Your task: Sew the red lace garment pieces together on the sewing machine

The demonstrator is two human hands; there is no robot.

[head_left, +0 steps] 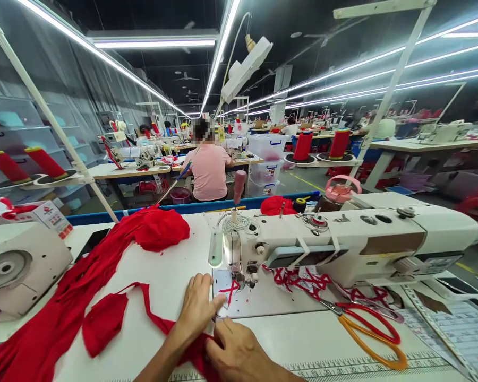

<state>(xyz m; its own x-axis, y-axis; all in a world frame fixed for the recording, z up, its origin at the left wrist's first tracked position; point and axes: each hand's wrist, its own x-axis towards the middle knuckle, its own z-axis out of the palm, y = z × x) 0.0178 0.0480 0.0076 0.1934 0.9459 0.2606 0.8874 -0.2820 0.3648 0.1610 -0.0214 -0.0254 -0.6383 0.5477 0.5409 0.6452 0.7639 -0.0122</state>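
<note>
My left hand [199, 307] lies with fingers curled on a narrow red strap [153, 313], close to the needle of the white sewing machine [342, 239]. My right hand [239, 353] pinches the same red fabric just in front of the presser foot [235, 281]. A thin red strip crosses the needle plate under the foot. A long heap of red cloth [103, 270] trails off to the left across the white table [302, 339].
Red-and-orange scissors [370, 329] lie to the right, beside a pile of red-and-white trim [302, 278]. Another machine [19, 265] sits at left. Red thread cones [43, 162] stand on racks. A person in a pink top [209, 170] sits ahead, back turned.
</note>
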